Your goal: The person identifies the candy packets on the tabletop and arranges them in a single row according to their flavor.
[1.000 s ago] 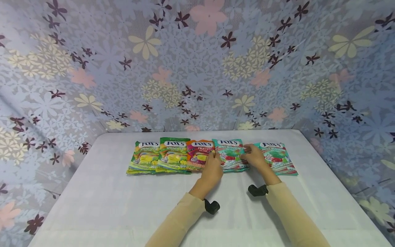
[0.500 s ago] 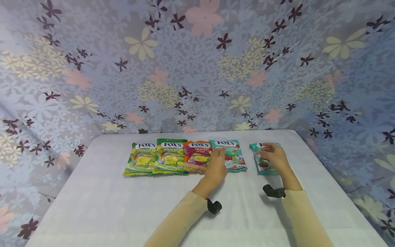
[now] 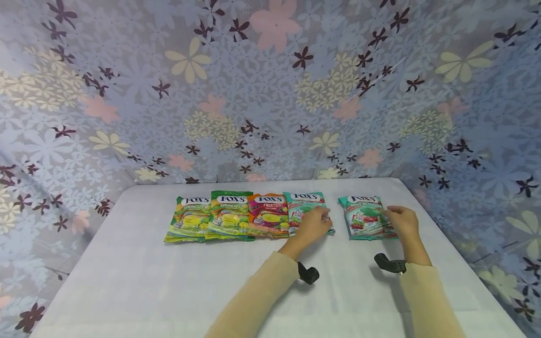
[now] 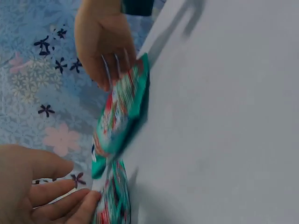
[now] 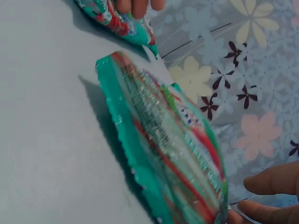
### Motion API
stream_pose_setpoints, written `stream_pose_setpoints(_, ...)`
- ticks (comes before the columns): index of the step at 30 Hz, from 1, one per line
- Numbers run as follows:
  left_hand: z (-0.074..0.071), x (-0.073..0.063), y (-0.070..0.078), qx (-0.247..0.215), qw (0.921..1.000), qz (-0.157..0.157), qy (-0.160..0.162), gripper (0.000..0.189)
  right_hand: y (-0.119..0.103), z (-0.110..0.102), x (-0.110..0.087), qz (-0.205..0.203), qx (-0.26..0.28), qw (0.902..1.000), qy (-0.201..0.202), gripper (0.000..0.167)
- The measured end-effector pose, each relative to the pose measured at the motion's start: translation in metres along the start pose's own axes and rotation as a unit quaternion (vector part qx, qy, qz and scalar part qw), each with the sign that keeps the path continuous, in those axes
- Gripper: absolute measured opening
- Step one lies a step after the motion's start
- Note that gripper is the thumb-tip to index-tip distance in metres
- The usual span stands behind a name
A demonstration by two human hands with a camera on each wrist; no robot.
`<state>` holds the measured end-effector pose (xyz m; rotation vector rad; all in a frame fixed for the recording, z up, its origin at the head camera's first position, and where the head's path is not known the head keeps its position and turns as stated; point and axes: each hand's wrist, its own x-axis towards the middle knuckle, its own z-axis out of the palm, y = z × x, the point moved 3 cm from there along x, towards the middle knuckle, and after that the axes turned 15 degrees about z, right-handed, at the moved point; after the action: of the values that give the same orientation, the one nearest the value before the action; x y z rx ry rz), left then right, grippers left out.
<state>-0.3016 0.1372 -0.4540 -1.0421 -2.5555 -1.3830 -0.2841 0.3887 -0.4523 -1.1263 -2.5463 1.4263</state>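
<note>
Five Fox's candy bags lie in a row in the head view. My left hand (image 3: 313, 225) is over the lower right part of a teal Mint Blossom bag (image 3: 302, 201); in the left wrist view its fingers (image 4: 63, 200) are loosely bent at that bag's edge, thumb apart. Farther right, a second teal Mint Blossom bag (image 3: 364, 218) lies a gap away. Beside its right edge is my right hand (image 3: 405, 225), the fingertips at the edge. In the right wrist view the thumb and fingers (image 5: 275, 179) are spread apart next to this bag (image 5: 163, 140).
To the left lie an orange Fruits bag (image 3: 269, 216) and two green-yellow Spring Tea bags, one (image 3: 230, 216) inner and one (image 3: 189, 218) outer, edges close together. A white-covered table (image 3: 169, 291) bears them. Floral cloth (image 3: 270, 94) hangs behind.
The right hand has moved right, from between the teal bags to the rightmost bag's outer edge. That bag has shifted slightly left. My left hand has moved right from the orange bag onto the left teal bag.
</note>
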Motion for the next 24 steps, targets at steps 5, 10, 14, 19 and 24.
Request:
stream_pose_setpoints(5,0.017,0.007,0.003,-0.065,0.9968,-0.032,-0.034,0.034,0.003,0.005,-0.001,0.016,-0.013,0.9995,-0.022,0.053)
stream_pose_setpoints(10,0.024,0.01,0.003,-0.108,0.991,-0.074,-0.03,0.033,0.003,0.01,0.001,0.011,-0.02,0.9992,-0.033,0.054)
stream_pose_setpoints(14,0.027,0.009,0.002,-0.244,0.9575,-0.153,-0.004,0.032,0.005,0.011,0.001,0.02,-0.021,0.9988,-0.039,0.053)
stream_pose_setpoints(19,0.027,0.007,0.004,-0.336,0.9198,-0.201,0.019,0.034,0.008,0.011,0.0,0.017,-0.005,0.9984,-0.054,0.055)
stream_pose_setpoints(24,0.024,0.005,0.008,-0.342,0.9179,-0.2,0.024,0.034,0.011,0.009,-0.002,0.022,0.009,0.9963,-0.082,0.064)
